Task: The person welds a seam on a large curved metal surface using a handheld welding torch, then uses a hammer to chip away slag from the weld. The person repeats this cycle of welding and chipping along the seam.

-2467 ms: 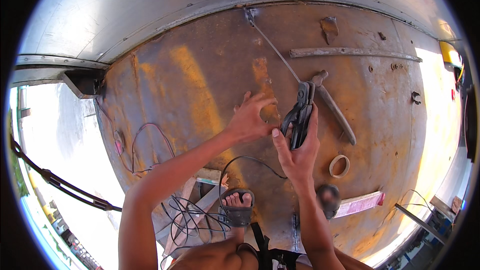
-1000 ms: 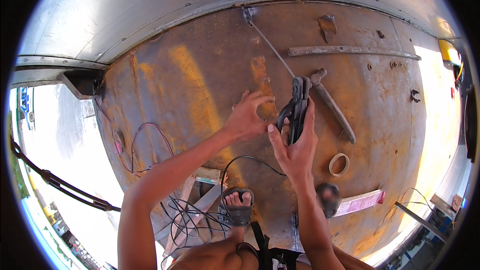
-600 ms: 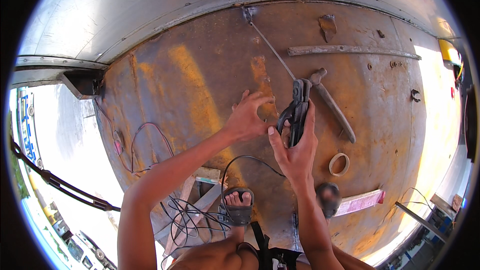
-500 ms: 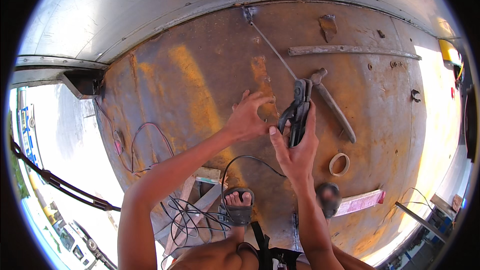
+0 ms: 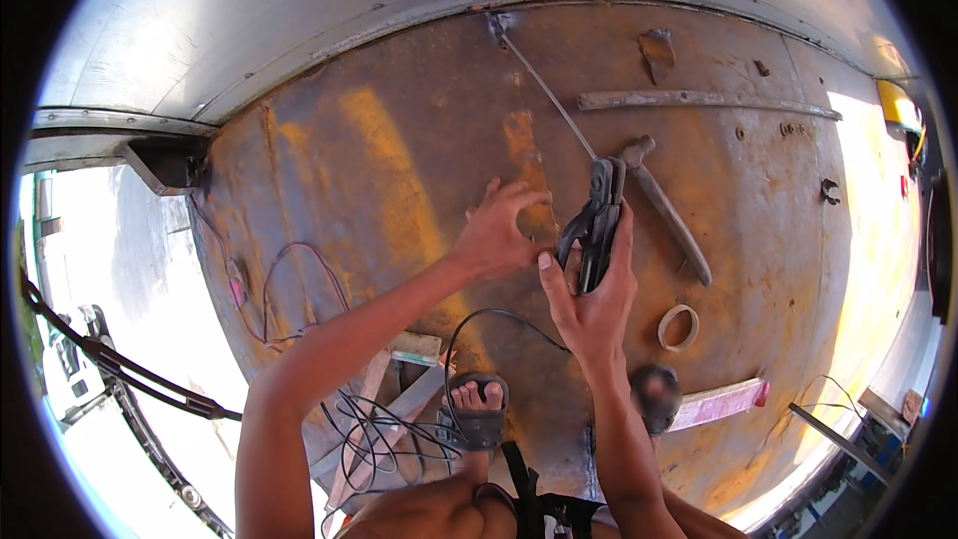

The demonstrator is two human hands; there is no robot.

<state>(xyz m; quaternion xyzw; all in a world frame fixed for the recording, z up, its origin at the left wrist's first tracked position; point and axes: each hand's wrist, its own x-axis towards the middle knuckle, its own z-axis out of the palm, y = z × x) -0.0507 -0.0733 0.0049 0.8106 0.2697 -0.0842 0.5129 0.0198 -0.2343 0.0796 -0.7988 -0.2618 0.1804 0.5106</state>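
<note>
My right hand is closed around a black welding electrode holder. A thin straight welding rod runs from its jaws up to the far edge of the rusty metal floor, where its tip meets a whitish, scorched spot. My left hand hovers left of the holder with its fingers spread and curved, nothing in them. Just right of the holder lies a hammer with its head toward the far side.
A long metal bar and a rusty scrap piece lie at the far right. Nearer are a tape-like ring, a reddish plank, wooden boards and tangled black cable. A metal wall borders the far side.
Both hands, the holder and the rod stay almost still. Outside at the left, a vehicle has shifted through the view.
</note>
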